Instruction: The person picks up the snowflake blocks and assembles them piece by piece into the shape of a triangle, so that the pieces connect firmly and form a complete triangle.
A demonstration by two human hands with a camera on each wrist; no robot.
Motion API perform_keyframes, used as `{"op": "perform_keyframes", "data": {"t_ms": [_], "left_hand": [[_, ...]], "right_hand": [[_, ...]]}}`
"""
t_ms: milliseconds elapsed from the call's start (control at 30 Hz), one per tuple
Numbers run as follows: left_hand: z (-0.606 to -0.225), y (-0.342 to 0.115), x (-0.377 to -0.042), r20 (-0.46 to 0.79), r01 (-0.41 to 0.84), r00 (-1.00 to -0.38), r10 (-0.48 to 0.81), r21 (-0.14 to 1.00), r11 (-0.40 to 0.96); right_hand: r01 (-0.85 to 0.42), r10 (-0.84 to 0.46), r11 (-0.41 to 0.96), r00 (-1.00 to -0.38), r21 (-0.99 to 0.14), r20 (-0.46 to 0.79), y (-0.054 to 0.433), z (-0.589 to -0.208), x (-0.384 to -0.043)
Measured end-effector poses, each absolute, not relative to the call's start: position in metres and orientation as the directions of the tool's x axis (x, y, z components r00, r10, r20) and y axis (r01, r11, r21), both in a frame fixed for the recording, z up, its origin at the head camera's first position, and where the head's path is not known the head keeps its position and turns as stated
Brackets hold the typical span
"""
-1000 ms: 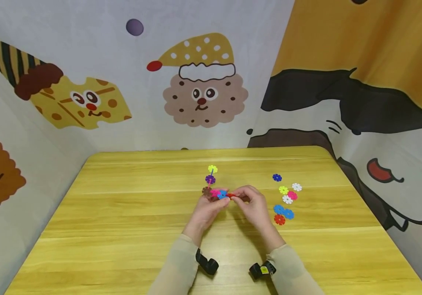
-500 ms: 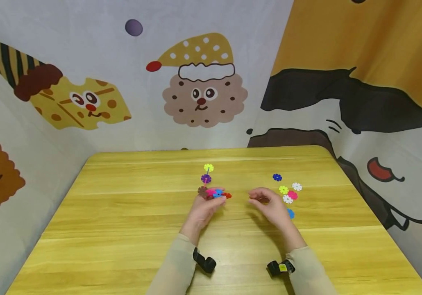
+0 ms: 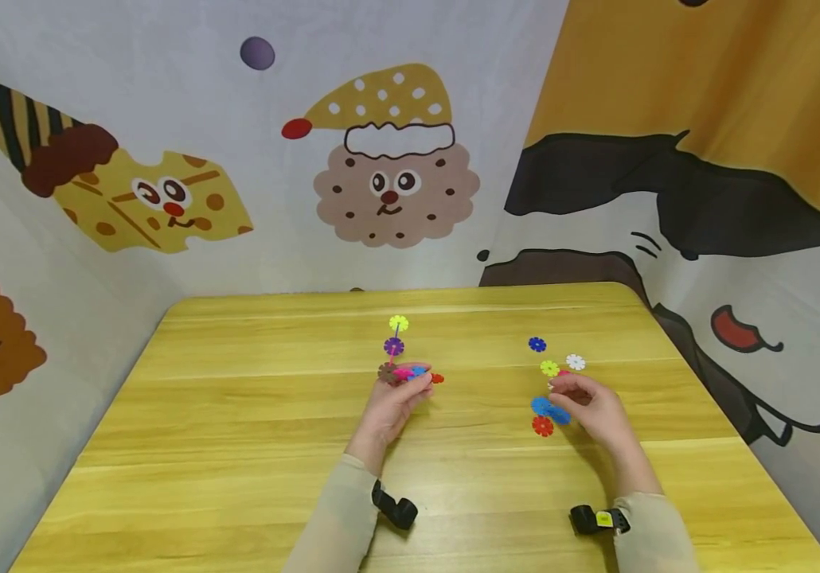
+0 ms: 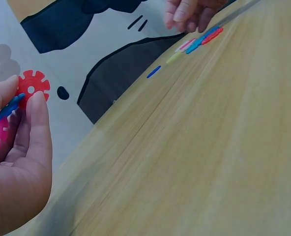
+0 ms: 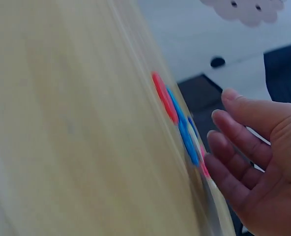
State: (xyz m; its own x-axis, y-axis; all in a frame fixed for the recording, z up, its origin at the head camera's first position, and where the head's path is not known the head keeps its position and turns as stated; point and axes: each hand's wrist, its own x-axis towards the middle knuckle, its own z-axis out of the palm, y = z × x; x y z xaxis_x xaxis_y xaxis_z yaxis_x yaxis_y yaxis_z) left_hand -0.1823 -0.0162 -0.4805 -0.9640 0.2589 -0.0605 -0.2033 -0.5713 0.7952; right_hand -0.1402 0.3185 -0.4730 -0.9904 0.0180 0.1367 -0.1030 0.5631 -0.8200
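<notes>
My left hand pinches a chain of notched plastic snowflake discs above the table. From the far end, a yellow disc and a purple disc lead down to a brown disc. Pink and blue discs sit between my fingers, partly covered, and a red disc sticks out past the fingertips. My right hand holds nothing; its fingers are loosely bent over the loose discs, hiding some of them. Just beside it lie overlapping light-blue discs and a loose red disc.
Also on the wooden table lie a dark-blue disc, a loose yellow disc and a white disc. Behind the table hangs a cartoon-printed cloth. Each wrist carries a black camera, such as the left one.
My right hand has let go of the red disc at the chain's end and moved right, over the loose discs. My left hand has drifted slightly left with the chain.
</notes>
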Motion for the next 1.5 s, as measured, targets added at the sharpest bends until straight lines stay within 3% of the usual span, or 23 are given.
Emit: {"op": "perform_keyframes", "data": {"t_ms": [233,600,1000,1500], "left_hand": [[-0.481,-0.017,-0.181,-0.092,-0.219,-0.966,0.242,0.788,-0.575],[-0.482,-0.018,-0.180,-0.068,-0.229,-0.957,0.282,0.774,-0.591],[-0.483,-0.019,-0.180,-0.087,-0.249,-0.950,0.298,0.787,-0.564],[-0.484,-0.021,-0.180,-0.065,-0.231,-0.955,0.289,0.774,-0.590]], "right_hand": [[-0.017,0.062,0.631,-0.995,-0.775,0.073,0.342,-0.474,-0.139],[-0.054,0.071,0.728,-0.986,-0.684,0.153,0.355,-0.483,-0.155],[-0.045,0.022,0.796,-0.995,-0.604,0.102,0.359,-0.483,-0.171],[-0.001,0.065,0.734,-0.995,-0.679,0.072,0.360,-0.486,-0.171]]}}
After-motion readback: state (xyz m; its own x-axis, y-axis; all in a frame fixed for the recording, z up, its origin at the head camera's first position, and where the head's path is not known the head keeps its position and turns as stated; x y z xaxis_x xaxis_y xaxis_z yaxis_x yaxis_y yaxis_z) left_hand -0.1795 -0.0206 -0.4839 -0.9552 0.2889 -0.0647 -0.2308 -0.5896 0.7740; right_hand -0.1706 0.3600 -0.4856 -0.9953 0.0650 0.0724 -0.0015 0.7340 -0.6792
